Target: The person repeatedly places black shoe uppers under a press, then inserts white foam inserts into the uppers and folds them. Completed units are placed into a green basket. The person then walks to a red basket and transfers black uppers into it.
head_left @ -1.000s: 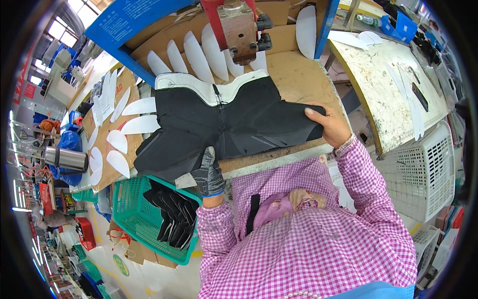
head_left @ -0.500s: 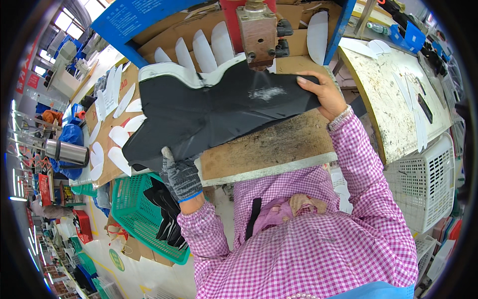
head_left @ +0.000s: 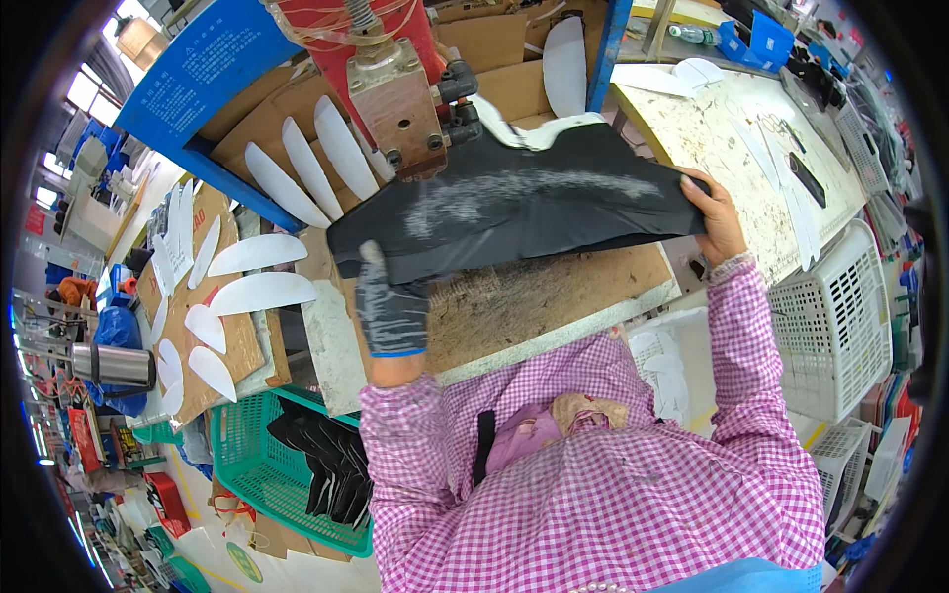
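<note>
Head view: black piece (head_left: pixel 554 225) held up at a metal machine head (head_left: pixel 400 111)

The piece is held over the brown-topped surface (head_left: pixel 554 301). Its left end is pinched by the gloved left hand (head_left: pixel 391 311), thumb on top, fingers apparently tucked beneath. Its right end is gripped by the bare right hand (head_left: pixel 716 222). Its upper face is streaked with white. Folded black pieces (head_left: pixel 321 455) are kept in a green basket (head_left: pixel 237 484) at lower left.

It's bright in here: windows (head_left: pixel 83 91) glare well left of the gloved left hand (head_left: pixel 391 308); outer edges curve into black.
</note>
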